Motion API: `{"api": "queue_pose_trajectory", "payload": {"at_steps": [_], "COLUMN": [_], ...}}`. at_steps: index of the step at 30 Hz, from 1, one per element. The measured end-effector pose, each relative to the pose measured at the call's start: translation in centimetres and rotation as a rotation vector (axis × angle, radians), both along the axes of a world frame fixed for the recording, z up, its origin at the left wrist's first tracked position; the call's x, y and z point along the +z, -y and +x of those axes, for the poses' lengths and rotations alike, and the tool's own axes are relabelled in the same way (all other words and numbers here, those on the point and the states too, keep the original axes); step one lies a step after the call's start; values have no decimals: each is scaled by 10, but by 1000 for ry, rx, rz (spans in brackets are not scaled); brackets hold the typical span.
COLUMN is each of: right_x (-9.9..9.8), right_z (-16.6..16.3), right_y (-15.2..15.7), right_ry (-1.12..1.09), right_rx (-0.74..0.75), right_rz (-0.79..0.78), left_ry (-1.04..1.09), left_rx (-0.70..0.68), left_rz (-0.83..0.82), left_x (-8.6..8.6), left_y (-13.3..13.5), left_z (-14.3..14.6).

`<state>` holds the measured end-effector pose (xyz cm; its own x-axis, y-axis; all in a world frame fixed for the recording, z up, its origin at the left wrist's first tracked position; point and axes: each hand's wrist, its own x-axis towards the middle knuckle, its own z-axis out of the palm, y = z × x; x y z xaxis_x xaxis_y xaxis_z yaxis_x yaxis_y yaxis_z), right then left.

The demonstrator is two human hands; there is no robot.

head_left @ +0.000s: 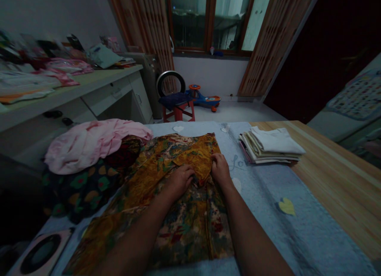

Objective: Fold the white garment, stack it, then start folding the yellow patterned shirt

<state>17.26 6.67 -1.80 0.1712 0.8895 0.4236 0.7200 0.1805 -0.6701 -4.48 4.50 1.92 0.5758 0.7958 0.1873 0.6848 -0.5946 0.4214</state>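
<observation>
A yellow-brown floral patterned garment lies spread on a light blue cloth that covers the table. My left hand rests on the garment's middle with its fingers curled into the fabric. My right hand pinches a fold of the same garment near its right edge. Both forearms reach in from the bottom of the view.
A folded stack of pale clothes sits to the right, beside bare wooden tabletop. A pink cloth and a dark floral one are heaped on the left. A cluttered desk, red stool and toy car stand beyond.
</observation>
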Motion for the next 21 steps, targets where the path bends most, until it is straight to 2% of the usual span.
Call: {"api": "queue_pose_trajectory", "payload": {"at_steps": [6,11,16,21], "right_x": [-3,-5,-4,-1], "right_z": [0,0,2,4], "right_y": [-2,-3,-3,-3], "right_ry": [-67,-115,-199,-309], "right_rx": [-38,-56,-77,-123], "right_rz": [76,72,16,-14], "left_ry": [13,49,11,-83], "left_rx": [49,128,179,190], "left_rz": [64,133,147,140], "left_x": [-4,1,12,32], "left_y": [0,4,2,1], "left_z": [6,11,20,33]}}
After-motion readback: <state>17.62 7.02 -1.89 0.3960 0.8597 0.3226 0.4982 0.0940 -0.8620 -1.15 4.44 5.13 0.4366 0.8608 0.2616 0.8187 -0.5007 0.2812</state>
